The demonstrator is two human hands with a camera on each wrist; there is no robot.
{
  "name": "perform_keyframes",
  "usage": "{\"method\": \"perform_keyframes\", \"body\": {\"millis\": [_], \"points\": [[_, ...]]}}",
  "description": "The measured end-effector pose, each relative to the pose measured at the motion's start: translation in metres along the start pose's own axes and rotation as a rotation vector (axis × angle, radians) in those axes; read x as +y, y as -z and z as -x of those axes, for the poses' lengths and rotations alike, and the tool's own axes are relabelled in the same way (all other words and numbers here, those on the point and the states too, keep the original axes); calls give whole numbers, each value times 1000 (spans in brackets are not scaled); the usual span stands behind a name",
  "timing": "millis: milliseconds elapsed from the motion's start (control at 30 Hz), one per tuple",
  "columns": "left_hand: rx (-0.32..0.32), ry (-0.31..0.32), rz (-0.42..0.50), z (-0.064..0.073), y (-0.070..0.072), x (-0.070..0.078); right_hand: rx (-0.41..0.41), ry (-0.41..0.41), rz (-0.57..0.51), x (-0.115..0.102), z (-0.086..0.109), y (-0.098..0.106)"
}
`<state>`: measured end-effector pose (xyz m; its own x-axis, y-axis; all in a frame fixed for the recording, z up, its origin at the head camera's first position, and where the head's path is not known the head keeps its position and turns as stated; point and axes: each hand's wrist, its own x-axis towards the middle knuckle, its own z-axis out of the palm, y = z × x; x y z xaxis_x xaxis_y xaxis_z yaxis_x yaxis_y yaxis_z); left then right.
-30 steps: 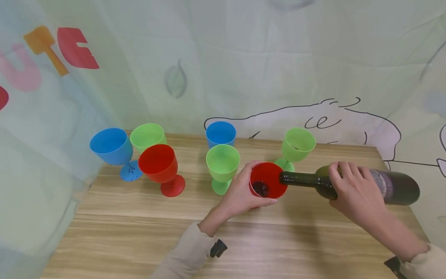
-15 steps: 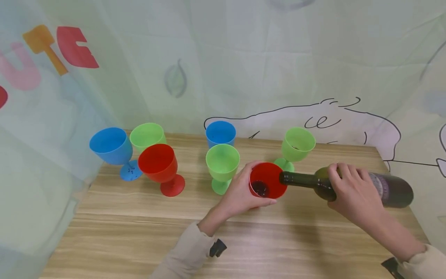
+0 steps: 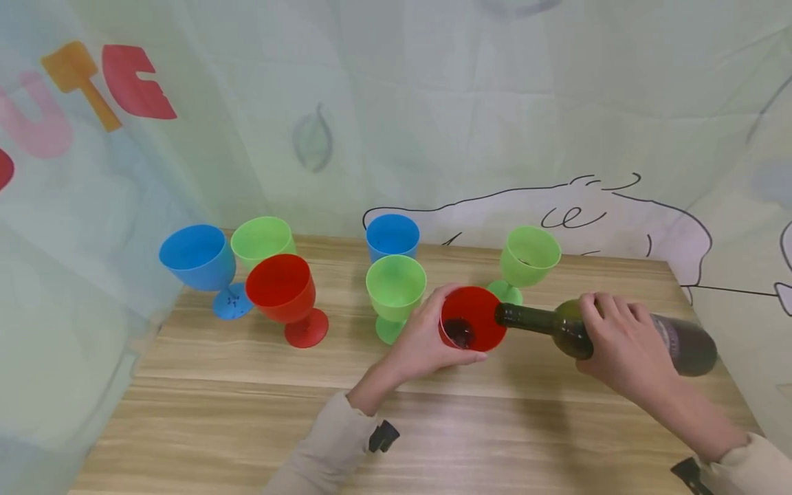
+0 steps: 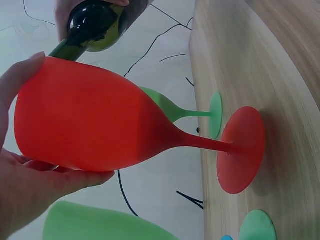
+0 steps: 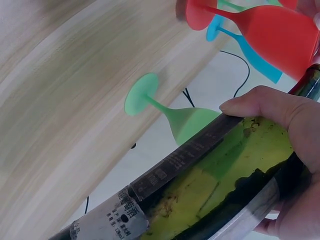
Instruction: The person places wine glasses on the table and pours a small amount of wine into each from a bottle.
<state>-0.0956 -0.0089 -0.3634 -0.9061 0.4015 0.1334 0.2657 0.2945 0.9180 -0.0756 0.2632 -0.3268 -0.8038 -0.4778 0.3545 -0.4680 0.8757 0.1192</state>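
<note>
My left hand [image 3: 427, 340] grips the bowl of a red plastic goblet [image 3: 489, 316], fingers behind it and thumb along the near side. A small pool of dark liquid [image 3: 460, 332] lies inside the bowl. In the left wrist view the goblet's red foot [image 4: 242, 150] is close over the wooden tabletop. My right hand [image 3: 625, 340] holds a dark green wine bottle [image 3: 572, 330] round its body, tilted sideways. The bottle's mouth reaches over the goblet's right rim. Through the glass in the right wrist view, dark liquid shows along the lower side of the bottle [image 5: 220, 180].
Behind the bottle stands a green goblet [image 3: 529, 258] with a little something dark inside. Another green goblet [image 3: 396, 292] and a blue one [image 3: 392, 237] stand behind my left hand. Farther left are blue [image 3: 198, 258], green [image 3: 262, 240] and red [image 3: 281, 292] goblets. A printed curtain [image 3: 433, 137] hangs behind the table.
The bottle's base and my right hand have shifted left and a little toward the front, with the mouth staying at the rim. The red goblet has moved very slightly left.
</note>
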Motion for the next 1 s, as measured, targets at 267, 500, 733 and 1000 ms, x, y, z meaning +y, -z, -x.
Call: {"method": "perform_keyframes", "body": {"millis": [267, 500, 733, 1000], "points": [[4, -3, 12, -1, 3, 1, -54, -55, -41, -2, 0, -2], [-3, 45, 91, -7, 2, 4, -92, -129, -155, 1, 1, -4], [9, 47, 132, -19, 1, 10, -90, -256, -328, 6, 2, -10], [23, 58, 107, -34, 0, 12, -18, -415, -545, 14, 11, -16]]}}
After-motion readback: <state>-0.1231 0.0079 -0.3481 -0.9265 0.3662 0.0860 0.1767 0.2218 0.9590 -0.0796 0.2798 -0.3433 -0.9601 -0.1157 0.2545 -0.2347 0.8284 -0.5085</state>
